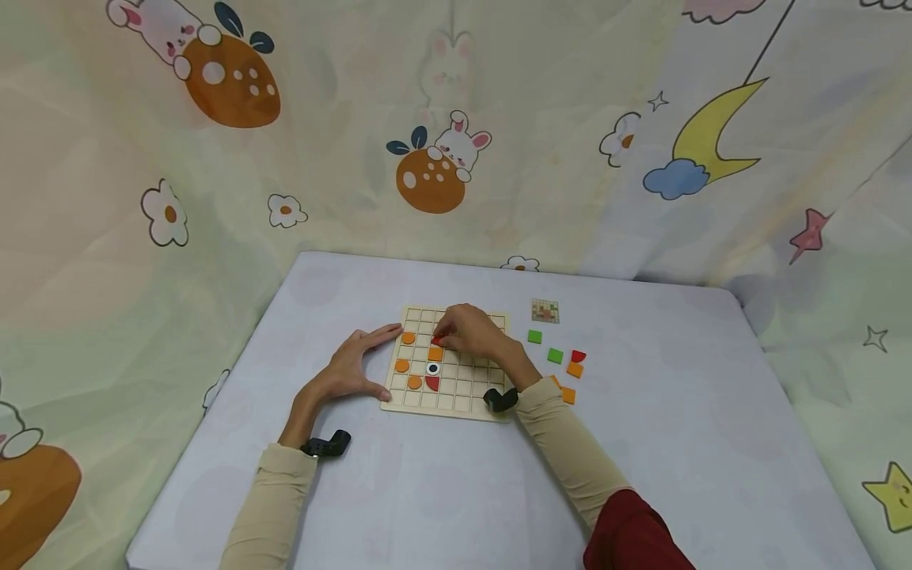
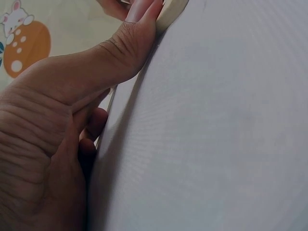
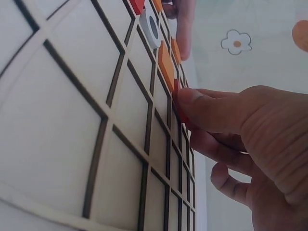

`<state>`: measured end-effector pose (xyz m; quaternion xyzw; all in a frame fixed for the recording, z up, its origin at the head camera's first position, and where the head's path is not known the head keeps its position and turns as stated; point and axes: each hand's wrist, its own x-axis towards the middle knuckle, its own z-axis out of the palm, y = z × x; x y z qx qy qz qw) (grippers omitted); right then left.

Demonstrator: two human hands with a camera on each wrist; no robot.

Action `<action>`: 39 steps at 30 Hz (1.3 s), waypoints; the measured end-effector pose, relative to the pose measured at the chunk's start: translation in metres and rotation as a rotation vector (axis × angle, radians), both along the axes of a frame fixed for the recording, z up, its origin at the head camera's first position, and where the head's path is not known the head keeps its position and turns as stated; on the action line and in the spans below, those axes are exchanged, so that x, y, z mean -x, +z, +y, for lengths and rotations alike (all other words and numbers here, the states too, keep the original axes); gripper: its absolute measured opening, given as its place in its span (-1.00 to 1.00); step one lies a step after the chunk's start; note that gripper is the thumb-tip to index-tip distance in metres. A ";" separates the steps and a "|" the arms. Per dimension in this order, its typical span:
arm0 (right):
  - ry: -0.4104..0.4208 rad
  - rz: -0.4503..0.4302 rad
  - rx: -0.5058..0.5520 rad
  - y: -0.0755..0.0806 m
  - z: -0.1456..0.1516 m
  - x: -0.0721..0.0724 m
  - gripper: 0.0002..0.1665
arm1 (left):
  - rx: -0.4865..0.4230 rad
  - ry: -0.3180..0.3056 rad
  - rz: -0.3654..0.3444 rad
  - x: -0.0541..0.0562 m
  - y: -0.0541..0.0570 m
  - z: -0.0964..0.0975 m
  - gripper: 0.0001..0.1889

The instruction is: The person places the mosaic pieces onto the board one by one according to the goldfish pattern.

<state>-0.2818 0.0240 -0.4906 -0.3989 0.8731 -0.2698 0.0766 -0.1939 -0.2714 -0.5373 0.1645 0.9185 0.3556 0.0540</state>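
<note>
A wooden grid board (image 1: 463, 402) lies on the table. My right hand (image 1: 472, 332) pinches a red piece (image 3: 180, 103) between thumb and fingers at a cell of the board, just beyond an orange square (image 1: 435, 354). Closer to me in that part of the grid sit a white disc with a black ring (image 1: 433, 369) and a red quarter-round piece (image 1: 432, 384). Several orange discs (image 1: 402, 366) occupy cells on the left. My left hand (image 1: 349, 366) spreads thumb and fingers along the board's left edge, the thumb (image 2: 139, 38) at its near corner.
To the right of the board lie green squares (image 1: 555, 356), orange squares (image 1: 575, 370) and another red piece (image 1: 579, 356). A small patterned card (image 1: 545, 310) lies beyond them. A printed curtain (image 1: 342, 142) hangs behind the white table (image 1: 427, 491).
</note>
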 end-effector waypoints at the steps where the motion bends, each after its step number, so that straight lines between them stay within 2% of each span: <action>1: 0.007 -0.007 0.001 0.000 0.000 0.000 -0.83 | 0.000 0.000 0.000 0.000 0.000 0.000 0.36; 8: 0.050 -0.011 -0.033 0.002 -0.002 0.001 -0.77 | 0.008 0.002 0.007 -0.001 0.000 0.000 0.35; 17: 0.043 0.016 -0.063 0.007 -0.002 -0.005 -0.75 | -0.004 0.003 0.001 -0.001 0.001 0.001 0.35; 30: 0.051 0.034 -0.060 0.006 0.001 -0.005 -0.73 | 0.005 0.001 0.008 -0.001 0.000 0.001 0.35; 39: 0.038 0.016 -0.040 0.003 0.001 -0.005 -0.72 | 0.015 0.009 0.000 -0.002 0.000 0.002 0.35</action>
